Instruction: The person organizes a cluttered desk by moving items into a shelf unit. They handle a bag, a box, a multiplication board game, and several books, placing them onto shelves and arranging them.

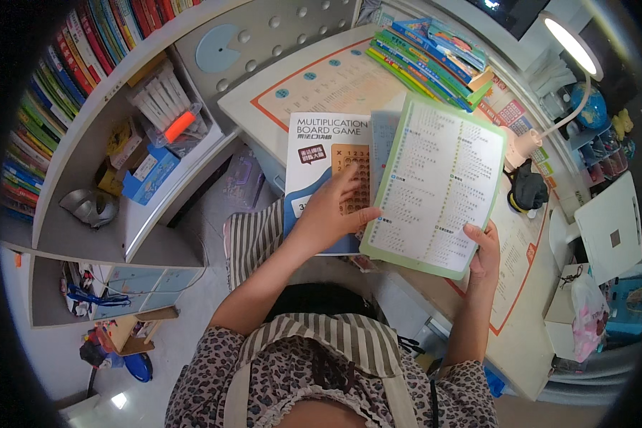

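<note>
My right hand grips the lower right edge of a green-bordered sheet or booklet, with the thumb on top. Its white face is covered in columns of small print. Over a multiplication board game box, my left hand has its fingers spread, and its thumb tip overlaps the sheet's left edge. I cannot tell whether that thumb touches it. The white and blue box pictures a brown number board. Between box and sheet, a bluish printed page shows partly; the green-bordered sheet covers the rest.
A stack of books lies at the desk's back. Along the right stand a lit desk lamp, a black pouch-like item and a white tablet-like device on a stand. A curved bookshelf borders the left.
</note>
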The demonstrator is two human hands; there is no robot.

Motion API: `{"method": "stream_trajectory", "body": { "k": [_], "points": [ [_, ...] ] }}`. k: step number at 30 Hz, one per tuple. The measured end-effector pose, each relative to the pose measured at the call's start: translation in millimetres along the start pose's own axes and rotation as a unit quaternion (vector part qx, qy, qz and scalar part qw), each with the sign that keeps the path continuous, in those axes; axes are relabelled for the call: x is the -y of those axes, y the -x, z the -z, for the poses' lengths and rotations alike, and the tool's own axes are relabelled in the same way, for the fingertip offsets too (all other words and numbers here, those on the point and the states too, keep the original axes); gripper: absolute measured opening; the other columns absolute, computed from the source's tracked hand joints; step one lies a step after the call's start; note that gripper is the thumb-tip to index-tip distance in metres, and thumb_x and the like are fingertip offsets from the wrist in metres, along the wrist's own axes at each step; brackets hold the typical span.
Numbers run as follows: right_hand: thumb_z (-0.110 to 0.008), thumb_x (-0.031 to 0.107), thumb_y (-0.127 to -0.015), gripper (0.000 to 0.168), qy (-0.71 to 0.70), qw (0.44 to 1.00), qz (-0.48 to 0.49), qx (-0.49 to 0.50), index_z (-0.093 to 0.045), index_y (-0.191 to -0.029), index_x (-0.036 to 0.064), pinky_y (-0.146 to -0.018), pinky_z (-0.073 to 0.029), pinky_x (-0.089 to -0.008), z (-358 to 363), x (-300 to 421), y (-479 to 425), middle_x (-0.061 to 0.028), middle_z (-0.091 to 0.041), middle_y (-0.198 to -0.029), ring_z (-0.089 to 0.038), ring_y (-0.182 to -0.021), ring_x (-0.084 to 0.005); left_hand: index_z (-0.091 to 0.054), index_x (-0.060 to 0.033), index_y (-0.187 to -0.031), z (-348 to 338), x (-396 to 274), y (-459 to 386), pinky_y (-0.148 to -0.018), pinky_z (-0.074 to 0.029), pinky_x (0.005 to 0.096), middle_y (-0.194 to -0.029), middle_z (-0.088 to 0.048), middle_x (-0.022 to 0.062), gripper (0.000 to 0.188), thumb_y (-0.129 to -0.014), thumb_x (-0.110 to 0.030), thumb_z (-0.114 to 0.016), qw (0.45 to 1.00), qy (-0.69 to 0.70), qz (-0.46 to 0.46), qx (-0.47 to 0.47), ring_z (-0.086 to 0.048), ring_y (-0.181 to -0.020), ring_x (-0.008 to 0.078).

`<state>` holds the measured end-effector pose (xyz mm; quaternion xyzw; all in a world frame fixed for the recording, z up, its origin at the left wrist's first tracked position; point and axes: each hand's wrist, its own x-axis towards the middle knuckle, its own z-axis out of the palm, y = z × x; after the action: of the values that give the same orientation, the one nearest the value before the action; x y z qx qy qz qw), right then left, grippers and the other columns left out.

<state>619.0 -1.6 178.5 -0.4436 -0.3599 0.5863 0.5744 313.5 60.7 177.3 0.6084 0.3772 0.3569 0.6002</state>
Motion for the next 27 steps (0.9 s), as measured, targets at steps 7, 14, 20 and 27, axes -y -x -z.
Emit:
{"method": "stream_trajectory", "body": {
  "k": [7, 14, 20, 27],
  "points": [
    [-0.061, -0.006, -0.072, 0.039, 0.057, 0.989, 0.125, 0.053, -0.056, -0.11, -0.002, -0.091, -0.043, -0.0347, -17, 1, -3, -0.0115, -0.061, -0.108, -0.057, -0.103, -0.0228, -0.037, -0.0026, -0.129, -9, -39, -28, -0.087, -0.045, 0.0285, -0.112, -0.057, 0.0101, 0.069, -0.072, -0.009, -0.075, 0.971, 0.211, -0.094, -0.057, -0.055, -0.102, 0.0177],
    [-0.058, -0.01, -0.072, 0.043, 0.096, 0.987, 0.12, 0.053, -0.053, -0.114, -0.002, -0.09, -0.043, -0.035, -56, 23, -21, -0.012, -0.059, -0.112, -0.055, -0.105, -0.0228, -0.052, 0.0, -0.113, 11, -59, -15, -0.083, -0.046, 0.0257, -0.102, -0.062, 0.0059, 0.038, -0.077, 0.0, -0.067, 0.962, 0.164, -0.206, -0.069, -0.058, -0.092, 0.0119],
    [-0.072, -0.001, -0.066, 0.046, 0.092, 0.988, 0.081, 0.097, -0.058, -0.11, 0.001, -0.086, -0.044, -0.0339, -62, 6, -39, -0.0092, -0.062, -0.106, -0.057, -0.096, -0.0193, -0.057, -0.0005, -0.111, 28, -50, -10, -0.081, -0.048, 0.0271, -0.101, -0.064, 0.0076, 0.043, -0.072, -0.01, -0.075, 0.99, 0.096, -0.084, -0.064, -0.059, -0.091, 0.0135],
    [-0.072, -0.012, -0.057, 0.06, 0.093, 0.993, 0.053, 0.047, -0.056, -0.112, 0.004, -0.091, -0.042, -0.0386, -70, -6, -41, -0.0085, -0.059, -0.11, -0.053, -0.104, -0.0242, -0.062, -0.0005, -0.106, 21, -58, -3, -0.079, -0.048, 0.0281, -0.1, -0.065, 0.0089, 0.039, -0.073, -0.015, -0.075, 0.992, 0.069, -0.103, -0.027, -0.059, -0.09, 0.0148]
  ]
}}
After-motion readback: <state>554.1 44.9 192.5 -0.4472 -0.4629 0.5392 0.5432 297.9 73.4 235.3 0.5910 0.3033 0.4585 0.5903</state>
